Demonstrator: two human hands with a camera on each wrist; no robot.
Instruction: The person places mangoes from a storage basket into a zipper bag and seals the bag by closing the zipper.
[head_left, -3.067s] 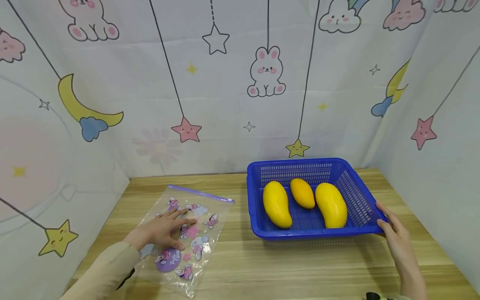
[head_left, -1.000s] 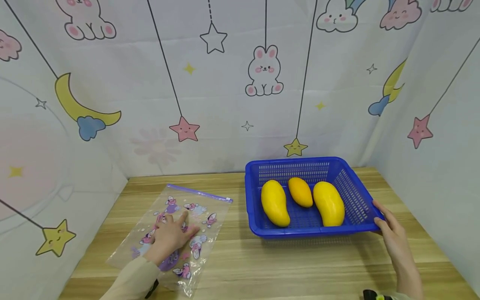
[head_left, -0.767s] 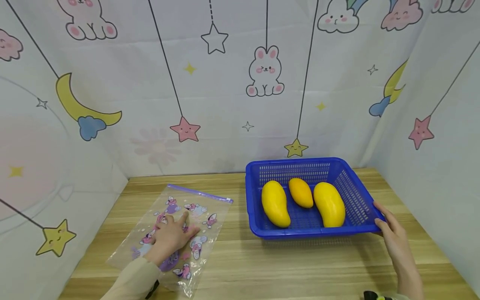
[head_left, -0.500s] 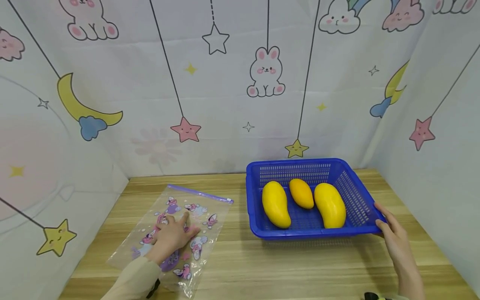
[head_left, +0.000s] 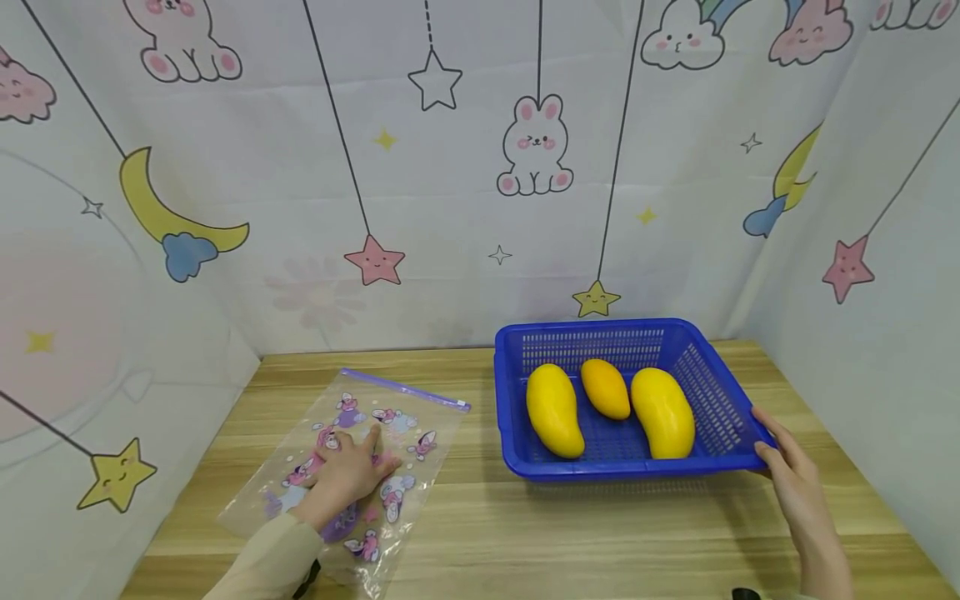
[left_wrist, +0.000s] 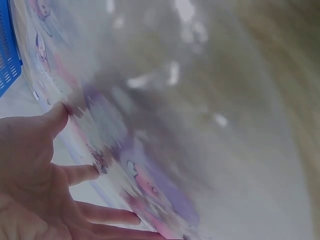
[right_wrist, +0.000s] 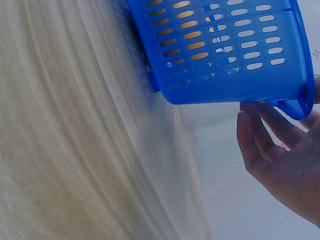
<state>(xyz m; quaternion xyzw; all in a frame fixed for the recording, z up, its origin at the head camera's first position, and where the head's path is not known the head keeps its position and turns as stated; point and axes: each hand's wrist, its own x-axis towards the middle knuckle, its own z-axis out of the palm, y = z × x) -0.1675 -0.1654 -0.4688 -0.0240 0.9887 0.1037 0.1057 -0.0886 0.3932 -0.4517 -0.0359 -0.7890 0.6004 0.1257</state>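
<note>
A clear zip bag printed with pink and purple cartoon characters lies flat on the left of the table, its purple zip strip at the far side. My left hand rests on the middle of the bag with fingers spread, and the left wrist view shows the fingertips touching the film. On the right stands a blue plastic basket. My right hand grips its near right corner, thumb at the rim, other fingers underneath and along the outer wall. Inside lie two large yellow mangoes and a smaller orange-yellow mango.
The wood-grain table meets a white cloth backdrop at its far edge, printed with rabbits, stars and moons. Cloth also hangs along the left and right sides. A strip of tabletop separates bag and basket.
Since the earliest frame my left hand has shifted slightly right and nearer on the bag, its fingers now pointing more away from me. The right hand and basket stay in place.
</note>
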